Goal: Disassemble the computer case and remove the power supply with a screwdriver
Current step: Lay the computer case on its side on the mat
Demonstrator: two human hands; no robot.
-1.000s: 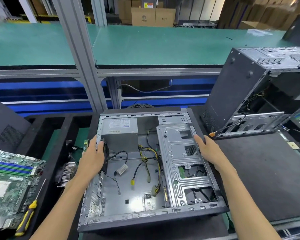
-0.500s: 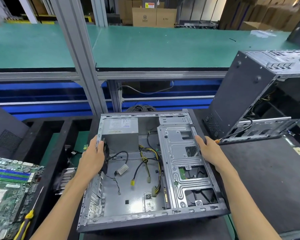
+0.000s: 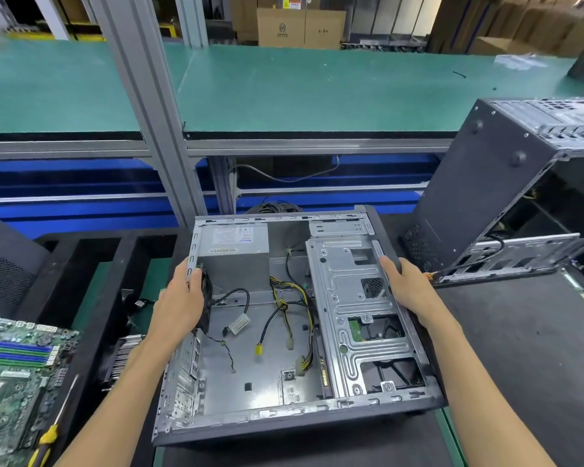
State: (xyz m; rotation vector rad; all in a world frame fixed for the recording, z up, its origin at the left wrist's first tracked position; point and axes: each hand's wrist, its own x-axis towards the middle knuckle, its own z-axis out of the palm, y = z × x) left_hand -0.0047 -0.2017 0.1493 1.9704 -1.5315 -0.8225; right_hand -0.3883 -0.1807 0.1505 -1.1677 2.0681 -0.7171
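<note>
Case (image 3: 294,362) is barely shifting across the last second: we are holding it in the same spot on the dark tabletop (image 3: 520,348), open side up, and only our viewpoint is drifting a little. Both hands are staying where they were. Left hand (image 3: 182,299) is gripping the rear wall, fingers curled over the rim next to the black fan (image 3: 205,298). Right hand (image 3: 407,286) is gripping the opposite rim beside the metal drive bracket (image 3: 361,311), thumb hooked over the edge. Hands are well apart, one on each side of the case.

Power supply (image 3: 235,252) is still sitting in the far left corner of the case, label up, with its yellow and black cables (image 3: 290,311) trailing loose across the case floor, plugs unplugged from anything we can see. Board bay is looking bare, so we are judging the teardown as well along, with the supply as the main item left.

Screwdriver (image 3: 53,429) is lying untouched at the left, near the motherboard (image 3: 11,362), well apart from both hands. Since neither hand is holding it, we are reading this as squaring or turning the case to reach the rear mounting screws, which we cannot see from here. A second case (image 3: 486,183) is standing to the right, tilted.
</note>
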